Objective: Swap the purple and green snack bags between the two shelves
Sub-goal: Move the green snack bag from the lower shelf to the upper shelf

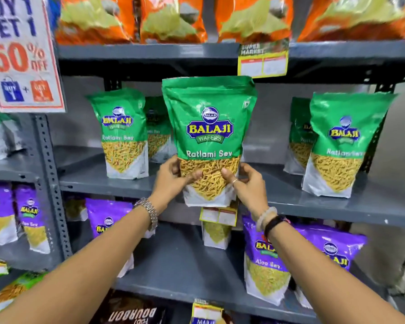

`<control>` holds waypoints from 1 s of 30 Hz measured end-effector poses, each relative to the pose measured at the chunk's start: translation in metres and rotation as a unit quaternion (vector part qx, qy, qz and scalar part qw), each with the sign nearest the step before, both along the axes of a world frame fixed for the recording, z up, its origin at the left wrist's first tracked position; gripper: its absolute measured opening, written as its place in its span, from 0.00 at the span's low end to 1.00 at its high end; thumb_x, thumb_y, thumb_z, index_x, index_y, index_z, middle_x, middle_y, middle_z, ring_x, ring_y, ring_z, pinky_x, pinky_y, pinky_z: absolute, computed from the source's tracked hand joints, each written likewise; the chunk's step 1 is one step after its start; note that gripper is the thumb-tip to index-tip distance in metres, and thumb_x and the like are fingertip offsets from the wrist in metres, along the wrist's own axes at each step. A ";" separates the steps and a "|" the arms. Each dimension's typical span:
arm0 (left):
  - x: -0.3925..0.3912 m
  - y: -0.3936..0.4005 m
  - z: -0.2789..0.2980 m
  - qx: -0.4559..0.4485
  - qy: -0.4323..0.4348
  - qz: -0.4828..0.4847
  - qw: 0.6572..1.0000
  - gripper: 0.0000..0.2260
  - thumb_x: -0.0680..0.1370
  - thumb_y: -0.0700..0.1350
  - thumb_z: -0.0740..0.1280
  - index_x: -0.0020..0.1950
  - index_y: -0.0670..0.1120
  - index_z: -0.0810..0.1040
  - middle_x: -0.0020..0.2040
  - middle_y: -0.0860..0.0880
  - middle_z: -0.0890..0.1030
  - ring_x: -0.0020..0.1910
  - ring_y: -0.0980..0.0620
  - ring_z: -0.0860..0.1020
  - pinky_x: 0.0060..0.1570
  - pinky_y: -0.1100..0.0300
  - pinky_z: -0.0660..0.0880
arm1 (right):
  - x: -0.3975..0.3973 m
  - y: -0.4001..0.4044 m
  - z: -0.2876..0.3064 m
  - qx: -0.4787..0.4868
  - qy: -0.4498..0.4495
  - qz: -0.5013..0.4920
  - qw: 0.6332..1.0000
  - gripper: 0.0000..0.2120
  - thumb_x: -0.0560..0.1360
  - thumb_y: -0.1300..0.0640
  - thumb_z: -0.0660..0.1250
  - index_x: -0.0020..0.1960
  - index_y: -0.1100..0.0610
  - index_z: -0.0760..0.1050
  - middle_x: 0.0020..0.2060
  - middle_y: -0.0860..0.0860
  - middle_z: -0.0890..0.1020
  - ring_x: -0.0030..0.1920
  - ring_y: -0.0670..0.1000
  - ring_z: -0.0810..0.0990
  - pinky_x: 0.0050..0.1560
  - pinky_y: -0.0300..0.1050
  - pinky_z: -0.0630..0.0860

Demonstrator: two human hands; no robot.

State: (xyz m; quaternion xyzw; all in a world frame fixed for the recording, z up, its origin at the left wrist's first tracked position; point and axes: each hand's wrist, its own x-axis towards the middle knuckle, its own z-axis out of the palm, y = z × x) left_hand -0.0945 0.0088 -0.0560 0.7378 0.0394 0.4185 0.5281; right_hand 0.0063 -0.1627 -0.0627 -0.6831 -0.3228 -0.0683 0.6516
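Note:
A green Ratlami Sev snack bag is held upright in front of the middle shelf, its base just past the shelf's front edge. My left hand grips its lower left side and my right hand grips its lower right side. More green bags stand on that shelf: one at the left, one behind it, and two at the right. Purple Aloo Sev bags stand on the shelf below, at the left and at the right.
Orange snack bags fill the top shelf. A "Buy 1 Get 1" sign hangs at the upper left. Price tags hang on the shelf edges. Purple bags stand in the neighbouring rack at the left. A small bag sits at the lower shelf's back.

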 end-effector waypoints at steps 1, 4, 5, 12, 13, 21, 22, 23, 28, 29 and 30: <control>0.007 0.002 0.004 0.004 0.005 -0.001 1.000 0.23 0.55 0.60 0.77 0.45 0.56 0.78 0.45 0.49 0.84 0.45 0.53 0.82 0.52 0.54 0.79 | 0.008 0.003 0.002 0.001 0.004 0.001 1.000 0.26 0.60 0.34 0.70 0.51 0.50 0.79 0.45 0.50 0.86 0.44 0.50 0.84 0.52 0.58 0.79; 0.032 0.006 0.007 0.001 0.025 -0.014 1.000 0.22 0.59 0.52 0.77 0.49 0.53 0.75 0.49 0.48 0.83 0.44 0.61 0.80 0.51 0.63 0.78 | 0.031 0.014 0.000 -0.006 0.014 -0.006 1.000 0.25 0.61 0.36 0.70 0.51 0.51 0.79 0.47 0.51 0.86 0.47 0.51 0.84 0.54 0.58 0.78; 0.040 0.007 0.006 0.002 0.035 -0.014 0.999 0.20 0.62 0.47 0.77 0.50 0.51 0.75 0.51 0.45 0.83 0.44 0.62 0.80 0.50 0.64 0.78 | 0.038 0.017 -0.001 -0.011 0.018 -0.012 1.000 0.22 0.63 0.38 0.70 0.50 0.51 0.79 0.47 0.51 0.86 0.48 0.51 0.83 0.54 0.59 0.78; 0.091 0.026 -0.004 0.013 0.058 -0.033 0.998 0.22 0.62 0.52 0.77 0.53 0.57 0.73 0.54 0.47 0.82 0.54 0.50 0.80 0.59 0.46 0.76 | 0.078 0.032 -0.006 -0.011 0.019 -0.053 0.998 0.15 0.68 0.47 0.70 0.53 0.52 0.79 0.47 0.53 0.85 0.49 0.53 0.82 0.54 0.51 0.78; 0.097 0.027 -0.007 0.013 0.067 -0.045 0.997 0.26 0.62 0.55 0.76 0.57 0.55 0.72 0.57 0.47 0.81 0.57 0.49 0.79 0.62 0.45 0.74 | 0.082 0.033 -0.008 -0.008 0.021 -0.050 0.999 0.16 0.69 0.47 0.70 0.54 0.52 0.78 0.48 0.53 0.84 0.50 0.53 0.82 0.55 0.49 0.77; 0.125 0.028 -0.025 0.007 0.121 -0.119 0.985 0.31 0.69 0.43 0.72 0.68 0.48 0.60 0.63 0.50 0.73 0.66 0.50 0.70 0.70 0.49 0.65 | 0.111 0.032 -0.022 -0.028 0.017 -0.012 0.999 0.22 0.72 0.50 0.68 0.63 0.51 0.69 0.55 0.50 0.80 0.56 0.53 0.79 0.61 0.53 0.74; 0.127 0.028 -0.026 0.006 0.122 -0.117 0.986 0.31 0.70 0.43 0.71 0.68 0.48 0.60 0.63 0.49 0.73 0.66 0.50 0.70 0.70 0.49 0.65 | 0.113 0.031 -0.022 -0.030 0.016 -0.011 0.999 0.22 0.72 0.51 0.68 0.64 0.51 0.69 0.55 0.50 0.80 0.57 0.53 0.79 0.62 0.53 0.74; 0.129 0.028 -0.027 0.004 0.123 -0.116 0.986 0.31 0.70 0.43 0.71 0.69 0.47 0.60 0.64 0.48 0.73 0.66 0.50 0.70 0.70 0.49 0.65 | 0.115 0.031 -0.023 -0.027 0.018 -0.011 0.999 0.22 0.72 0.52 0.68 0.64 0.52 0.69 0.55 0.50 0.80 0.57 0.53 0.79 0.62 0.53 0.74; 0.135 0.032 -0.033 -0.004 0.127 -0.107 0.986 0.30 0.69 0.44 0.72 0.68 0.47 0.63 0.66 0.46 0.73 0.66 0.50 0.71 0.70 0.50 0.65 | 0.116 0.029 -0.024 -0.002 0.025 -0.010 1.000 0.19 0.72 0.58 0.68 0.62 0.56 0.71 0.52 0.51 0.80 0.52 0.49 0.79 0.54 0.35 0.75; 0.135 0.032 -0.034 -0.007 0.127 -0.107 0.986 0.30 0.69 0.44 0.72 0.67 0.47 0.63 0.66 0.46 0.74 0.66 0.50 0.71 0.70 0.50 0.65 | 0.118 0.030 -0.024 0.004 0.028 -0.008 1.000 0.18 0.72 0.58 0.68 0.61 0.57 0.71 0.52 0.52 0.80 0.51 0.49 0.79 0.49 0.28 0.75; 0.135 0.032 -0.034 -0.008 0.130 -0.105 0.986 0.28 0.69 0.44 0.72 0.66 0.48 0.64 0.66 0.46 0.74 0.65 0.49 0.72 0.69 0.51 0.66 | 0.117 0.030 -0.024 0.007 0.034 -0.006 0.999 0.18 0.72 0.59 0.68 0.61 0.58 0.72 0.53 0.53 0.80 0.50 0.49 0.79 0.46 0.25 0.74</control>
